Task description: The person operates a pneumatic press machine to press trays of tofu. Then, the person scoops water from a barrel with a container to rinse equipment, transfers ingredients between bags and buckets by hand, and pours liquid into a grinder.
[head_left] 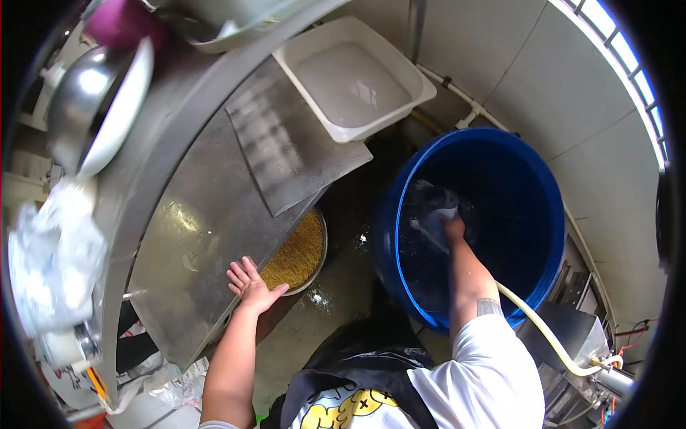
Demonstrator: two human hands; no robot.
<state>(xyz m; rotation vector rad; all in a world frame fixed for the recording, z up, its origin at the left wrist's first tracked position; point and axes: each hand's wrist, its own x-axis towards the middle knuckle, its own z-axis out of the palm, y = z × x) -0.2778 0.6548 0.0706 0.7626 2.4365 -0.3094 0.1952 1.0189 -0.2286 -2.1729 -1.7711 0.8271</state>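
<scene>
My right arm reaches down into a large blue barrel (pixel 401 236) with dark water inside. Down there my right hand (pixel 454 227) is closed on a pale scoop-like vessel (pixel 444 211), its shape blurred by the water around it. My left hand (pixel 251 286) is spread out at the edge of the steel table (pixel 193 236), fingers apart and holding nothing. Just beyond it, partly hidden under the tabletop, a round metal basin (pixel 326 247) holds yellow grains (pixel 296 250).
A white plastic tub (pixel 357 79) stands on a steel sheet (pixel 286 150) at the back. A cream hose (pixel 539 325) hangs over the barrel's near rim. Bowls (pixel 121 107) and plastic bags (pixel 57 250) crowd the shelf at left. The floor (pixel 286 343) looks wet.
</scene>
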